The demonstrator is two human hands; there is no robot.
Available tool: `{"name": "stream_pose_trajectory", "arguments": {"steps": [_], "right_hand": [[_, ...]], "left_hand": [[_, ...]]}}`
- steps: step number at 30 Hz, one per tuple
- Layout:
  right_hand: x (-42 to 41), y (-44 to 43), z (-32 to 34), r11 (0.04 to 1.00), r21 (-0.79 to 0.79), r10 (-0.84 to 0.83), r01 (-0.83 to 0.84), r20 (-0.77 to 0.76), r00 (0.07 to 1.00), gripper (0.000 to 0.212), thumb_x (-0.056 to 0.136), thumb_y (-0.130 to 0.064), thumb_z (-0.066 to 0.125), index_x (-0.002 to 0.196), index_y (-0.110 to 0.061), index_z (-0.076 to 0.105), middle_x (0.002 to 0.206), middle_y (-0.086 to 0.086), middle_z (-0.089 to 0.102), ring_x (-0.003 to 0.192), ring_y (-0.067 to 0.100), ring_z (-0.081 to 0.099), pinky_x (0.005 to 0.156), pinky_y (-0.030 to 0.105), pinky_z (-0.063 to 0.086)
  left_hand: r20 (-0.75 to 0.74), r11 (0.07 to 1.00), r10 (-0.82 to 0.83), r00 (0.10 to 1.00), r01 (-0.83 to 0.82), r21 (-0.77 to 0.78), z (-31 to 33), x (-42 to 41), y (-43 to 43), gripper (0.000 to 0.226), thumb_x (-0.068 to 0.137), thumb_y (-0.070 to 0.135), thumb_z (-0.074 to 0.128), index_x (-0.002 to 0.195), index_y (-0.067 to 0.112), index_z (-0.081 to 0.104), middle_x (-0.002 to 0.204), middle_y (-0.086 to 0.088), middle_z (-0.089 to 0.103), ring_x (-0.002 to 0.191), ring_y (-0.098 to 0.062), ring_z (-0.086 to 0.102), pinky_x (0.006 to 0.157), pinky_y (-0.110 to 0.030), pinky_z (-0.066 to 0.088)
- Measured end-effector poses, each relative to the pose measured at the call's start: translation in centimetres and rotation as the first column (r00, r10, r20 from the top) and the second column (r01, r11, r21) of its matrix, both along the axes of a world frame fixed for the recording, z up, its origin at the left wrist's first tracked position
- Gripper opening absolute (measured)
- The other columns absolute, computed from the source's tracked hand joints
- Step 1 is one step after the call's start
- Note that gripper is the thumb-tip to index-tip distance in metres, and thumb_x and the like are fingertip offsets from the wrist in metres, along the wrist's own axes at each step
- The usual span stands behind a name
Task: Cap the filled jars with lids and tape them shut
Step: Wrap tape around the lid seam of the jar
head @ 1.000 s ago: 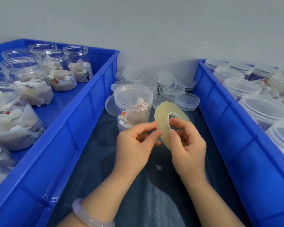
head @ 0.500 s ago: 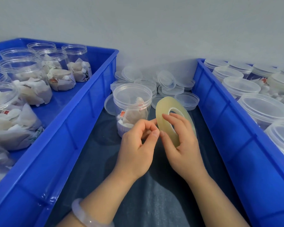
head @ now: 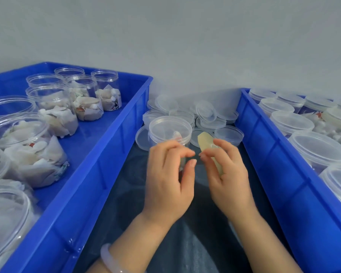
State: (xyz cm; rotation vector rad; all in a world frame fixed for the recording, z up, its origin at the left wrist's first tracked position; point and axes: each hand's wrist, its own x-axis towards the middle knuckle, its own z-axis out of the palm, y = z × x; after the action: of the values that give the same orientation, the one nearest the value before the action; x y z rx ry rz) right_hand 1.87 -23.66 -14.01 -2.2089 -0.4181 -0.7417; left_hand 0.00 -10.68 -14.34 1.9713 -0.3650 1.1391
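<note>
Jar (head: 169,129) is capped, so I'm taping: right hand (head: 229,174) grips the tape (head: 205,141), left hand (head: 168,176) pinches beside it, whether on the end I can't tell; next, that end must go on the seam.

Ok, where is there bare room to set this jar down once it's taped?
Bare blue floor in the left crate, between the open jars and its right wall. Dark cloth between that crate and the left hand. Crowded: loose lids behind the capped jar; the right crate is packed with lidded jars.
</note>
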Motion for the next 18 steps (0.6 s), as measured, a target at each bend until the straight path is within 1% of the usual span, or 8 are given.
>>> {"name": "stream_pose_trajectory", "arguments": {"steps": [2,5,7,9,11,13,14,18], "right_hand": [[1.0,-0.3,1.7,0.997,-0.082,-0.003,-0.005,-0.095,0.995,0.022,0.091,-0.035,0.054,0.095,-0.020,0.069,0.124,-0.001,0.054,0.098,0.007,0.051,0.079,0.037,0.047],[2.2,-0.7,4.8,0.990,-0.120,0.052,-0.076,-0.193,0.980,0.019,0.088,-0.039,0.054,0.087,-0.027,0.068,0.110,-0.013,0.053,0.096,0.005,0.052,0.082,0.031,0.044],[2.9,-0.6,6.6,0.975,-0.174,0.089,-0.140,-0.269,0.959,0.015,0.089,-0.035,0.059,0.075,-0.037,0.062,0.100,-0.015,0.054,0.092,0.006,0.053,0.079,0.023,0.039],[3.2,-0.4,7.6,0.951,-0.251,0.080,-0.180,-0.364,0.928,0.023,0.090,-0.035,0.059,0.068,-0.043,0.056,0.092,-0.016,0.055,0.084,0.005,0.053,0.070,0.022,0.037],[3.4,-0.2,7.9,0.931,-0.300,0.070,-0.209,-0.415,0.907,0.023,0.091,-0.034,0.059,0.070,-0.044,0.057,0.084,-0.015,0.058,0.077,0.003,0.053,0.065,0.019,0.039],[3.3,-0.3,7.7,0.907,-0.338,0.070,-0.250,-0.465,0.883,0.017,0.091,-0.033,0.059,0.075,-0.040,0.060,0.082,-0.013,0.059,0.073,0.002,0.055,0.063,0.014,0.039],[3.1,-0.4,7.6,0.896,-0.349,0.073,-0.275,-0.495,0.866,0.015,0.091,-0.034,0.059,0.077,-0.039,0.060,0.082,-0.013,0.059,0.071,0.001,0.055,0.061,0.012,0.039],[3.0,0.1,7.0,0.842,-0.410,0.084,-0.349,-0.541,0.837,0.011,0.093,-0.036,0.055,0.082,-0.038,0.059,0.087,-0.014,0.058,0.067,-0.003,0.048,0.058,0.012,0.037]], "left_hand": [[0.026,0.994,0.083,0.996,-0.080,-0.077,0.3,0.4,0.4,0.030,0.086,0.023,0.057,0.114,0.013,0.057,0.123,0.001,0.042,0.117,-0.013,0.040,0.095,-0.039,0.043],[-0.153,0.989,0.013,0.988,-0.035,-0.144,0.4,0.9,1.0,0.050,0.081,0.035,0.062,0.128,0.040,0.046,0.144,0.010,0.014,0.140,-0.018,0.022,0.108,-0.050,0.035],[-0.256,0.984,-0.063,0.965,0.017,-0.179,0.1,1.4,1.3,0.059,0.079,0.036,0.071,0.123,0.057,0.037,0.147,0.014,0.002,0.146,-0.020,0.011,0.116,-0.031,0.021],[-0.320,0.974,-0.114,0.941,0.042,-0.225,-0.1,1.9,1.5,0.063,0.076,0.032,0.077,0.115,0.058,0.035,0.147,0.012,0.001,0.143,-0.003,0.007,0.104,0.000,0.010],[-0.308,0.978,-0.103,0.946,0.040,-0.203,-0.3,2.4,1.6,0.058,0.075,0.027,0.079,0.110,0.051,0.039,0.145,0.009,0.007,0.132,0.015,0.009,0.092,0.009,0.009],[-0.268,0.981,-0.078,0.960,0.026,-0.194,-0.4,2.5,1.6,0.048,0.078,0.030,0.075,0.107,0.047,0.040,0.142,0.008,0.016,0.127,0.022,0.013,0.091,0.008,0.013],[-0.244,0.976,-0.071,0.967,0.017,-0.215,-0.4,2.5,1.7,0.041,0.080,0.034,0.071,0.106,0.046,0.041,0.142,0.005,0.021,0.129,0.018,0.018,0.093,0.006,0.016],[-0.218,0.934,-0.092,0.972,0.008,-0.358,-0.3,1.8,2.3,0.036,0.086,0.039,0.059,0.116,0.042,0.039,0.145,-0.002,0.035,0.138,-0.015,0.033,0.108,-0.021,0.034]]}}
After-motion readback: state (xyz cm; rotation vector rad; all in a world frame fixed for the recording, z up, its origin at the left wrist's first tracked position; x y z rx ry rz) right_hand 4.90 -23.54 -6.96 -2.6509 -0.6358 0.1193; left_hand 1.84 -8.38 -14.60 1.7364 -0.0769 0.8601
